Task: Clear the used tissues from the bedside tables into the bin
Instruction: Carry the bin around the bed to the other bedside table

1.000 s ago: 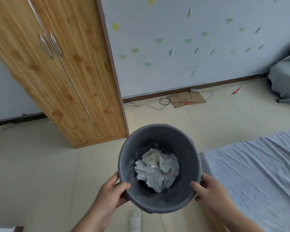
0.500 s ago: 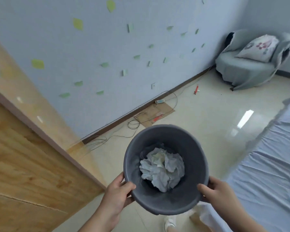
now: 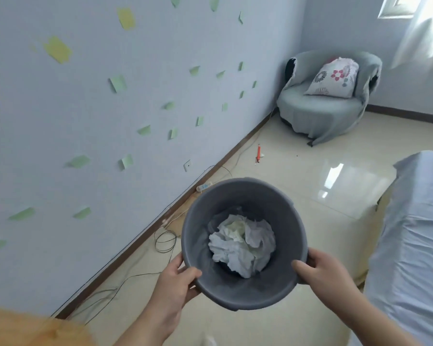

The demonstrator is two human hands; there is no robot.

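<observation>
I carry a round grey bin [image 3: 235, 196] in front of me, above the floor. My left hand [image 3: 175, 283] grips its near-left rim with the thumb hooked inside. My right hand [image 3: 320, 273] grips the near-right rim the same way. Crumpled white used tissues [image 3: 243, 243] lie bunched in the bottom of the bin. No bedside table is in view.
A bed with a pale blue sheet [image 3: 410, 245] runs along the right. A grey armchair [image 3: 323, 111] with a floral cushion stands in the far corner. Cables and a power strip [image 3: 204, 187] lie along the left wall, with a red pen [image 3: 258, 152] on the tiled floor. A wooden wardrobe corner [image 3: 23, 328] shows bottom left.
The view has swung right, away from the wardrobe toward the armchair corner. Both hands keep the same grip on the bin, and the tissues stay inside.
</observation>
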